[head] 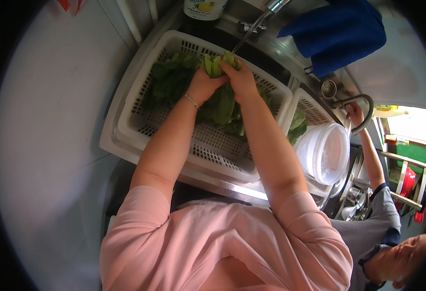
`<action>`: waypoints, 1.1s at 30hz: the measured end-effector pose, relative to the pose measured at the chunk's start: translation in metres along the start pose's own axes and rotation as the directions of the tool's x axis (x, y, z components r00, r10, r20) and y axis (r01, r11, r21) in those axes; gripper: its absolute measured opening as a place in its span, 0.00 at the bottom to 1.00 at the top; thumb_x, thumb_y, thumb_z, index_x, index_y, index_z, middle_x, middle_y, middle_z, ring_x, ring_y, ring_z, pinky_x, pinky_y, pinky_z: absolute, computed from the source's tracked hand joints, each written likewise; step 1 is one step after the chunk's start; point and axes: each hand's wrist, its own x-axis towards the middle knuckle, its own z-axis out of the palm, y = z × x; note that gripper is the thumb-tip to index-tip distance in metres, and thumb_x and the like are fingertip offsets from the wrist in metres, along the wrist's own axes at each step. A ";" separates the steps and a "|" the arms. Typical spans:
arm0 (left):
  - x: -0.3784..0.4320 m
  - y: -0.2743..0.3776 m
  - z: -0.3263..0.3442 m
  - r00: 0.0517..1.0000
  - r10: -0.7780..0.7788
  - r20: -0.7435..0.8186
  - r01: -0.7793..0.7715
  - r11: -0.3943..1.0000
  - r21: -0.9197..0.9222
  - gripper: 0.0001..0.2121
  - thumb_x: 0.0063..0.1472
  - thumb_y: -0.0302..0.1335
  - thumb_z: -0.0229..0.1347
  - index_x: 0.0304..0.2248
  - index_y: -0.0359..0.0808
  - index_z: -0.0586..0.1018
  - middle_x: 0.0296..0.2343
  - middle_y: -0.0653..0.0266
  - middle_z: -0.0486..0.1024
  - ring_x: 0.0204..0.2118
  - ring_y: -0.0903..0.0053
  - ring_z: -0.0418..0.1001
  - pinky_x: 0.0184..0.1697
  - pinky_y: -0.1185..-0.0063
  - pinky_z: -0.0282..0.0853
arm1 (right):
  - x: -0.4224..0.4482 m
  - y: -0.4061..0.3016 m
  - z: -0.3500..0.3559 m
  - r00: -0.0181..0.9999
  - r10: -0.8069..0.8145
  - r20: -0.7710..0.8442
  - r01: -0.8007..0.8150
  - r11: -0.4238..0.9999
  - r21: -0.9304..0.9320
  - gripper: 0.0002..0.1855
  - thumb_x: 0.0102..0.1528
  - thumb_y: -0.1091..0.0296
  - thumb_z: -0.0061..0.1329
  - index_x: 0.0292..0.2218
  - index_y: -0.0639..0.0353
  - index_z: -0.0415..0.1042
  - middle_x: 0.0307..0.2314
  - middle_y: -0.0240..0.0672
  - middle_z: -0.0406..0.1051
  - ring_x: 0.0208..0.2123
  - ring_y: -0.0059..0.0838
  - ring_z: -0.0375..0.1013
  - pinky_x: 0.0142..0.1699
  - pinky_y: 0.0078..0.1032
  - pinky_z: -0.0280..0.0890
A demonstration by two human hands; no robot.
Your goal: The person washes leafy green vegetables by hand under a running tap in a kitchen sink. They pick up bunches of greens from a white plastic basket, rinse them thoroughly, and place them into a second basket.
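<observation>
Both my hands grip one bunch of leafy green vegetables point(222, 103) over a white slotted plastic basket point(271, 145). My left hand point(205, 85) is closed around the left side of the bunch, with a bracelet at its wrist. My right hand point(241, 78) holds the stems from the right, its thumb near the left thumb. The pale cut stems point up towards a stream of water falling from a metal faucet point(274, 5) just behind them. More dark green leaves point(171, 80) lie in the basket's left part. The leaf tips hang down into the basket.
Right of the basket, a smaller white basket point(313, 107) holds leaves and a white plastic tub point(331, 154). A blue cloth point(338, 34) hangs at the upper right. A labelled bottle point(203, 9) stands behind. At right, another person's hand point(355, 112) is at a curved faucet point(369, 109).
</observation>
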 end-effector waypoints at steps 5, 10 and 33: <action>0.000 0.007 0.000 0.998 -0.049 0.037 0.052 0.996 -0.077 0.20 0.47 0.23 0.62 0.41 0.32 0.71 0.36 0.64 0.73 0.38 0.78 0.71 0.41 0.79 0.67 | 0.000 0.001 -0.010 0.996 0.012 0.083 -0.022 0.993 0.119 0.26 0.51 0.60 0.52 0.48 0.62 0.64 0.38 0.38 0.68 0.38 0.29 0.67 0.42 0.28 0.62; -0.003 0.011 0.004 0.999 -0.003 0.044 0.003 1.000 0.010 0.20 0.48 0.23 0.61 0.42 0.32 0.71 0.36 0.64 0.73 0.39 0.78 0.70 0.42 0.80 0.66 | -0.004 -0.007 0.001 1.000 -0.020 0.016 0.021 0.999 -0.039 0.25 0.51 0.59 0.52 0.47 0.63 0.64 0.38 0.39 0.68 0.37 0.31 0.68 0.41 0.28 0.63; 0.003 -0.001 -0.002 0.993 -0.116 -0.002 0.115 0.993 -0.040 0.18 0.47 0.23 0.60 0.39 0.31 0.72 0.34 0.64 0.73 0.37 0.77 0.71 0.40 0.80 0.66 | -0.007 -0.006 -0.008 1.000 0.011 0.002 -0.011 0.999 -0.046 0.22 0.51 0.61 0.52 0.44 0.66 0.66 0.36 0.40 0.69 0.37 0.33 0.68 0.38 0.32 0.64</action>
